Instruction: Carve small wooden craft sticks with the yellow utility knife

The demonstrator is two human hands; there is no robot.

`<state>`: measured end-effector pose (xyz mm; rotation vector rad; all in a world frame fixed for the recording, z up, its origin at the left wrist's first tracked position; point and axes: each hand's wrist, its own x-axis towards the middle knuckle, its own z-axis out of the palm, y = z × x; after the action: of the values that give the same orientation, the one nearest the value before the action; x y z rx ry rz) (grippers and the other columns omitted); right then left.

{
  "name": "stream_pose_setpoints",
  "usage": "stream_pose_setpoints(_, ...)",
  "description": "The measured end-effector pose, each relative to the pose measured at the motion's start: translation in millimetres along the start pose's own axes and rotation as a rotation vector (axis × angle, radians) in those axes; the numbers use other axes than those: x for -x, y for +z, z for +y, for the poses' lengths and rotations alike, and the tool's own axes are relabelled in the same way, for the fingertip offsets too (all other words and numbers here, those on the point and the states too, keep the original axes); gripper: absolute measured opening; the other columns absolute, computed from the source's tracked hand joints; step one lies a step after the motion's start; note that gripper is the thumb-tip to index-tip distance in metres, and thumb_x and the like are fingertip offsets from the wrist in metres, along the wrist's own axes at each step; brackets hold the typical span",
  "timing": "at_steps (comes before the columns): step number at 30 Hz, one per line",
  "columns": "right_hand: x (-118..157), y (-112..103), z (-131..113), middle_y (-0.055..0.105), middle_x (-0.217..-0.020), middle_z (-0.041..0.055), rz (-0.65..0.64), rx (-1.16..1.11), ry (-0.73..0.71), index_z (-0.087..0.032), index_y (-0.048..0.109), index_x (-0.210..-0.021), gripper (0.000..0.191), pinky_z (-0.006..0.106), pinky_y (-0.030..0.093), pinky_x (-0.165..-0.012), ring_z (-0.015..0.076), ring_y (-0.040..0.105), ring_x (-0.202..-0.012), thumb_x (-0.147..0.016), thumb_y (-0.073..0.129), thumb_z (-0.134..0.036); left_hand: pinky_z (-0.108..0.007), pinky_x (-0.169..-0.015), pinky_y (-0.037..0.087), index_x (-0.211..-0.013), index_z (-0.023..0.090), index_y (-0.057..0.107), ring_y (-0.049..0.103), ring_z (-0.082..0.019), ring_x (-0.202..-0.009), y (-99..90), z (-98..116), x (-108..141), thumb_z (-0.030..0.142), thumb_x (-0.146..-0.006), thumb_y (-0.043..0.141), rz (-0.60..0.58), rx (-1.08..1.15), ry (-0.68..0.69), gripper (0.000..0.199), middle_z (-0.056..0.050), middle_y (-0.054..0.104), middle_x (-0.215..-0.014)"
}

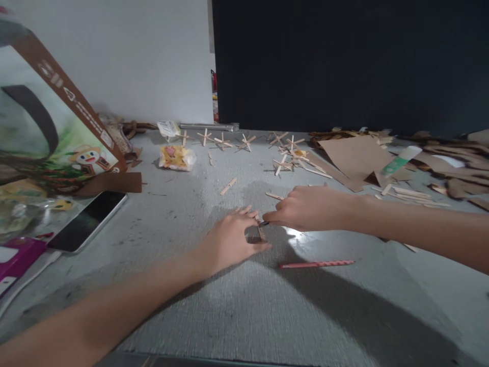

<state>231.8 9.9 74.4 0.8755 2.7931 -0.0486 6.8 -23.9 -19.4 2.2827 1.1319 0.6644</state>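
Note:
My left hand (231, 238) rests on the grey table, its thumb and fingers curved round a small wooden stick (261, 233) and holding it at its ends. My right hand (301, 208) is closed on a small dark tool, whose tip (264, 223) touches or nearly touches the stick; the rest of the tool is hidden in the fingers. Just right of the hands lies a red patterned pencil (317, 264). Another wooden stick (228, 186) lies beyond my left hand, and one more (274, 195) is beside my right hand's fingers.
Star-shaped stick pieces (248, 142) stand along the back. Cardboard (349, 158), a glue stick (401, 160) and loose sticks (414, 194) lie at the right. A phone (89, 220), a purple box (21, 260) and a large printed bag (57, 117) occupy the left; a yellow packet (175, 157) sits behind.

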Motion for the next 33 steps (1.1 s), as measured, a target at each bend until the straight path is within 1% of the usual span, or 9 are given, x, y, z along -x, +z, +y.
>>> stream_pose_setpoints(3, 0, -1, 0, 0.062, -0.062, -0.0020, 0.007, 0.015, 0.015, -0.024, 0.073, -0.101, 0.029, 0.033, 0.027, -0.058, 0.0133, 0.049, -0.051, -0.090, 0.058, -0.002, -0.051, -0.128, 0.035, -0.100, 0.025, 0.080, 0.048, -0.033, -0.151, 1.0, 0, 0, 0.051, -0.082, 0.085, 0.002, -0.002, -0.007, 0.032, -0.008, 0.068, -0.146)
stream_pose_setpoints(8, -1, -3, -2, 0.069, -0.068, 0.0020, -0.098, 0.234, -0.079, -0.023, 0.073, -0.118, 0.040, 0.033, 0.024, -0.056, 0.0156, 0.054, -0.052, -0.093, 0.055, 0.000, -0.052, -0.126, 0.038, -0.121, 0.024, 0.076, 0.047, -0.034, -0.151, 1.1, -2, -1, 0.057, -0.082, 0.083, -0.020, -0.035, -0.037, 0.051, -0.012, 0.066, -0.148)
stream_pose_setpoints(13, -3, -8, -6, 0.071, -0.069, 0.0026, -0.115, 0.328, -0.112, -0.021, 0.074, -0.116, 0.039, 0.032, 0.026, -0.055, 0.0163, 0.059, -0.052, -0.091, 0.056, 0.003, -0.053, -0.124, 0.041, -0.118, 0.023, 0.079, 0.049, -0.036, -0.150, -0.9, -2, -1, 0.061, -0.086, 0.078, -0.036, -0.086, -0.002, 0.050, -0.012, 0.064, -0.150)
stream_pose_setpoints(18, -7, -15, -13, 0.071, -0.071, 0.0035, -0.203, 0.436, -0.148, -0.017, 0.073, -0.113, 0.033, 0.031, 0.026, -0.053, 0.0160, 0.060, -0.053, -0.092, 0.057, 0.003, -0.049, -0.124, 0.042, -0.131, 0.020, 0.073, 0.049, -0.035, -0.150, -3.8, 2, -1, 0.065, -0.090, 0.071, -0.068, -0.184, -0.009, 0.061, -0.012, 0.062, -0.153)
stream_pose_setpoints(22, -11, -18, -18, 0.072, -0.072, 0.0046, -0.251, 0.463, -0.140, -0.016, 0.074, -0.111, 0.030, 0.030, 0.028, -0.055, 0.0172, 0.062, -0.058, -0.094, 0.057, 0.002, -0.047, -0.125, 0.041, -0.122, 0.022, 0.077, 0.050, -0.034, -0.149, -4.3, 4, -1, 0.065, -0.089, 0.072, -0.066, -0.196, 0.012, 0.054, -0.010, 0.064, -0.151)
stream_pose_setpoints(25, -13, -19, -20, 0.072, -0.073, 0.0052, -0.273, 0.460, -0.123, -0.015, 0.075, -0.110, 0.030, 0.030, 0.029, -0.056, 0.0176, 0.062, -0.059, -0.092, 0.057, 0.002, -0.049, -0.126, 0.038, -0.115, 0.023, 0.079, 0.051, -0.033, -0.149, -4.4, 4, -1, 0.063, -0.090, 0.072, -0.063, -0.192, 0.030, 0.048, -0.009, 0.067, -0.148)
stream_pose_setpoints(28, -14, -17, -20, 0.072, -0.072, 0.0050, -0.251, 0.429, -0.104, -0.016, 0.075, -0.105, 0.028, 0.030, 0.028, -0.056, 0.0169, 0.062, -0.059, -0.092, 0.058, 0.002, -0.051, -0.126, 0.038, -0.109, 0.024, 0.080, 0.051, -0.034, -0.149, -4.7, 4, -1, 0.063, -0.091, 0.071, -0.057, -0.181, 0.041, 0.043, -0.008, 0.067, -0.147)
stream_pose_setpoints(31, -13, -13, -20, 0.072, -0.073, 0.0055, -0.192, 0.381, -0.059, -0.016, 0.075, -0.100, 0.026, 0.030, 0.030, -0.056, 0.0168, 0.064, -0.060, -0.091, 0.058, 0.002, -0.051, -0.124, 0.040, -0.115, 0.024, 0.079, 0.051, -0.034, -0.149, -3.6, 3, 0, 0.065, -0.091, 0.070, -0.045, -0.174, 0.032, 0.048, -0.011, 0.066, -0.148)
stream_pose_setpoints(33, -12, -11, -22, 0.073, -0.074, 0.0062, -0.203, 0.350, -0.027, -0.016, 0.076, -0.100, 0.027, 0.030, 0.031, -0.056, 0.0181, 0.066, -0.062, -0.091, 0.057, 0.001, -0.051, -0.124, 0.040, -0.120, 0.022, 0.077, 0.051, -0.034, -0.148, -1.6, 2, 1, 0.065, -0.090, 0.070, -0.039, -0.174, 0.026, 0.053, -0.011, 0.067, -0.147)
